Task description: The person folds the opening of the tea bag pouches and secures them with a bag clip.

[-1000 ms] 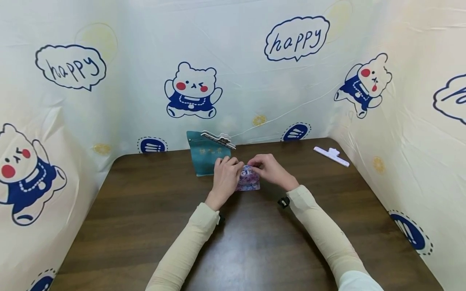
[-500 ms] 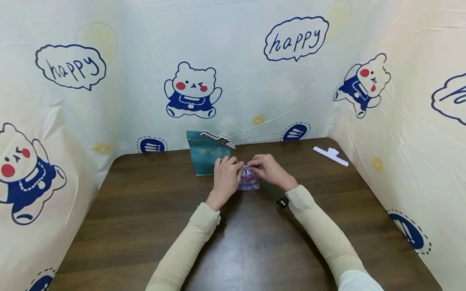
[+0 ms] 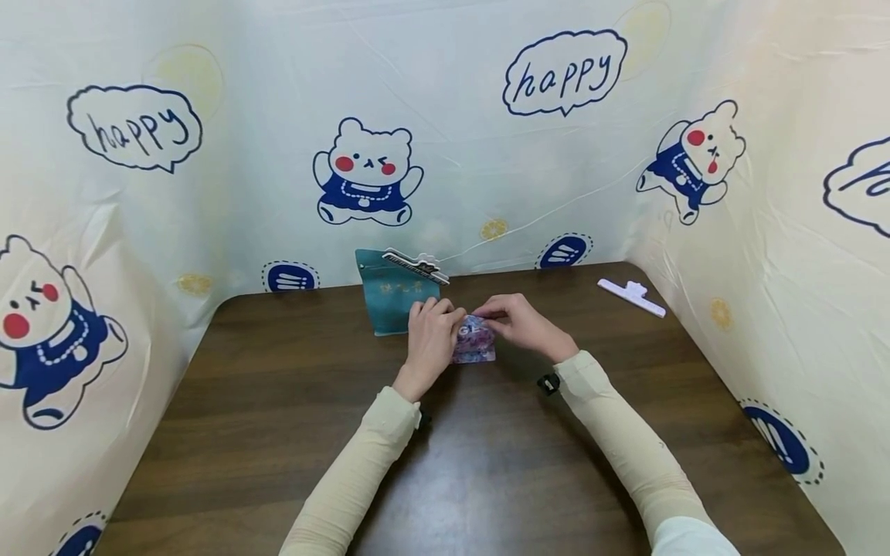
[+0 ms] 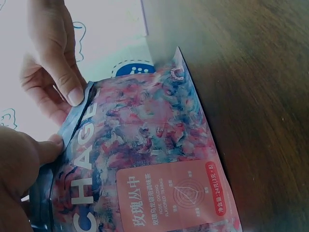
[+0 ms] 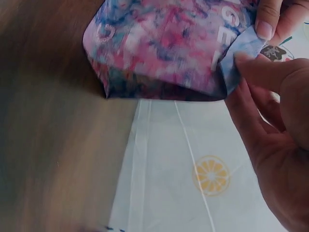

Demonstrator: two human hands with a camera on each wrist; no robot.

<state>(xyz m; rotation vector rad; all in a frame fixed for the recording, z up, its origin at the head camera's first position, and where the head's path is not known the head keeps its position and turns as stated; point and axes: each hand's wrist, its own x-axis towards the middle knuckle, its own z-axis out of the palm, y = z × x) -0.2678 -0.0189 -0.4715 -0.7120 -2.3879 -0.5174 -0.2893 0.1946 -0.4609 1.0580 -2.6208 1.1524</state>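
Observation:
A pink, purple and blue tea bag pouch [image 3: 475,342] stands on the table between my hands. White letters run along its upper part, and a pink label [image 4: 169,198] with tea wording shows in the left wrist view. My left hand [image 3: 433,333] pinches the folded top edge at the pouch's left side. The thumb and fingers of my right hand [image 3: 516,320] pinch the right end of that same edge, where a blue folded flap [image 5: 239,55] shows in the right wrist view.
Behind my left hand stands a teal pouch [image 3: 392,297] with a long black-and-white clip [image 3: 417,267] across its top. A white-lilac bar clip [image 3: 633,298] lies at the back right of the brown table [image 3: 278,432]. Printed cloth [image 3: 459,154] walls the back and sides.
My right wrist and forearm have shifted slightly to the right, the fingers still at the pouch's top edge. My left hand stays nearly in place.

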